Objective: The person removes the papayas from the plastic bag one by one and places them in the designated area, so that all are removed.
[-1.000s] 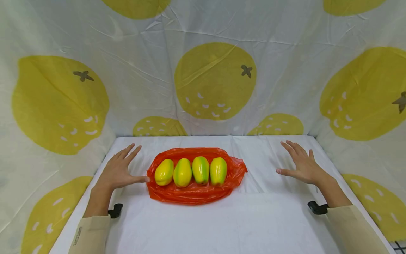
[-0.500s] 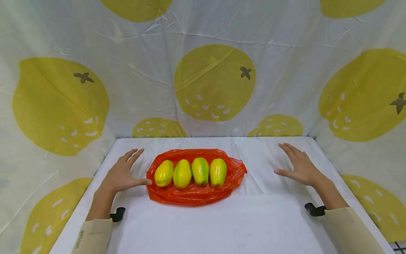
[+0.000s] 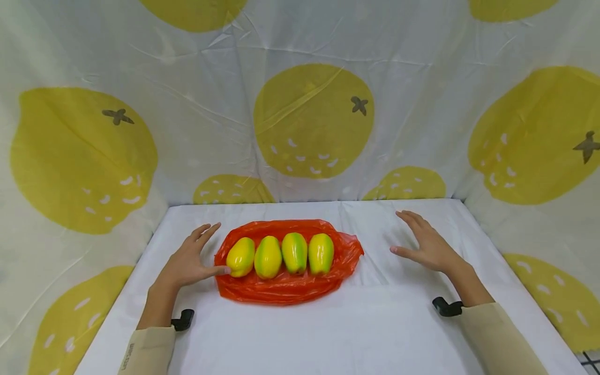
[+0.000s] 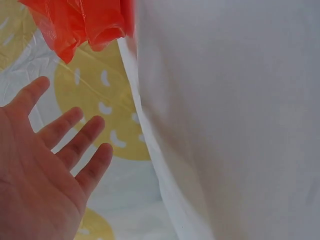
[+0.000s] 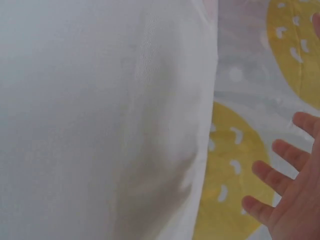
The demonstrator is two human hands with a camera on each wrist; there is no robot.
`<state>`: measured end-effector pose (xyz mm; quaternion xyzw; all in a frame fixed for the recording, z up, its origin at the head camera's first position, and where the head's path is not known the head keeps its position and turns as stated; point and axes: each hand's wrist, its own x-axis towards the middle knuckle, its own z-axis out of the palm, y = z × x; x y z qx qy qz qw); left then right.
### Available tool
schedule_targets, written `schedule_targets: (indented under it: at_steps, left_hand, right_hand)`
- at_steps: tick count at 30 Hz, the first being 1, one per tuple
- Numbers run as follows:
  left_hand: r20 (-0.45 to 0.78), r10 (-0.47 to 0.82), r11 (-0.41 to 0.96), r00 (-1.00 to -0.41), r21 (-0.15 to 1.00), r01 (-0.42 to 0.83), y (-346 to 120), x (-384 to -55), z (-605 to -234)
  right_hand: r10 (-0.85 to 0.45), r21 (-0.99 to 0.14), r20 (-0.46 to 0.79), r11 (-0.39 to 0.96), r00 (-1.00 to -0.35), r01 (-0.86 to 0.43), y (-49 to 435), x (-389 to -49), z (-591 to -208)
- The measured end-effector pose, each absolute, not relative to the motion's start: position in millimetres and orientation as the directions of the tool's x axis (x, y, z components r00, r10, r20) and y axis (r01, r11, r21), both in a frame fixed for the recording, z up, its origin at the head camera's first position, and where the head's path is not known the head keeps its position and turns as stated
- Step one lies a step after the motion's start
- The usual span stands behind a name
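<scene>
A red plastic bag [image 3: 288, 294] lies spread on the table, its right end bunched up. Several glossy yellow-green fruits, shaped like small papayas, sit in a row on it, from the leftmost fruit [image 3: 241, 257] to the rightmost fruit [image 3: 321, 253]. My left hand [image 3: 189, 264] hovers at the bag's left end with fingers spread, and its thumb tip overlaps the bag's edge beside the leftmost fruit. The left wrist view shows that palm [image 4: 40, 175] holding nothing. Well right of the bag, my right hand [image 3: 428, 249] is held out with straight, parted fingers [image 5: 272, 177], also without anything in them.
A white cloth covers the table [image 3: 300, 338]. Pale curtains printed with big yellow lemons [image 3: 314, 122] rise along its back and both sides. A dark wrist-camera mount juts inward from each wrist, one being the left mount [image 3: 184, 320].
Both hands have drifted inward toward the bag, the right one moving left and the left one moving right until its thumb overlaps the bag further. Bag and fruits stay in place.
</scene>
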<state>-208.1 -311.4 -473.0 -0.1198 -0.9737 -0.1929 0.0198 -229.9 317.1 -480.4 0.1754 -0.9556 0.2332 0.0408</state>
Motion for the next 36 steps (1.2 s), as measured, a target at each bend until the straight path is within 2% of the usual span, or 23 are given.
schedule_targets:
  at_steps: [16,30,36]
  left_hand:
    - [0.032,0.213,0.892,-0.977,0.402,0.208,-299.9,-207.6,-476.8]
    - [0.064,0.287,0.86,-0.956,0.423,0.286,-293.0,-209.3,-478.3]
    - [0.022,0.263,0.861,-0.965,0.445,0.245,-290.0,-209.2,-478.5]
  right_hand:
    - [-0.317,-0.511,0.172,0.781,-0.933,-0.359,279.0,-228.1,-479.2]
    - [-0.351,-0.548,0.194,0.736,-0.916,-0.398,253.0,-225.9,-479.3]
    - [-0.36,-0.572,0.188,0.716,-0.914,-0.4,240.1,-224.8,-478.5]
